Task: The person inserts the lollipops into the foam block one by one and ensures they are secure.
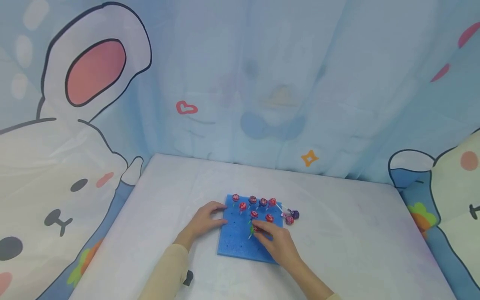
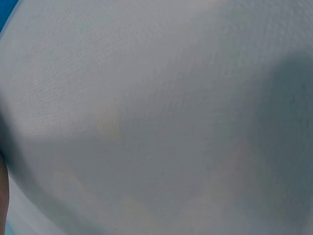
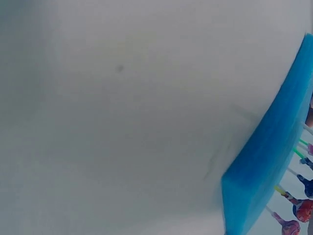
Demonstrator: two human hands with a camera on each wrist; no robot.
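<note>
A blue foam board (image 1: 234, 237) lies on the table with several wrapped lollipops (image 1: 243, 206) standing upright in its far part. Small dark holes dot its nearer left part. My right hand (image 1: 279, 243) pinches a lollipop (image 1: 256, 228) by its wrapped head over the middle of the board; its stick points down toward the foam. My left hand (image 1: 204, 218) rests against the board's left edge, thumb and fingers spread apart. In the right wrist view, the board's side (image 3: 266, 147) shows at the right, with lollipops (image 3: 303, 209) on their sticks.
Two loose lollipops (image 1: 289, 219) lie at the board's right edge, one red-pink and one dark purple. A white cloth (image 1: 348, 233) covers the table. Behind it hangs a light blue curtain (image 1: 210, 62) with cartoon prints. The left wrist view shows mostly cloth (image 2: 146, 98).
</note>
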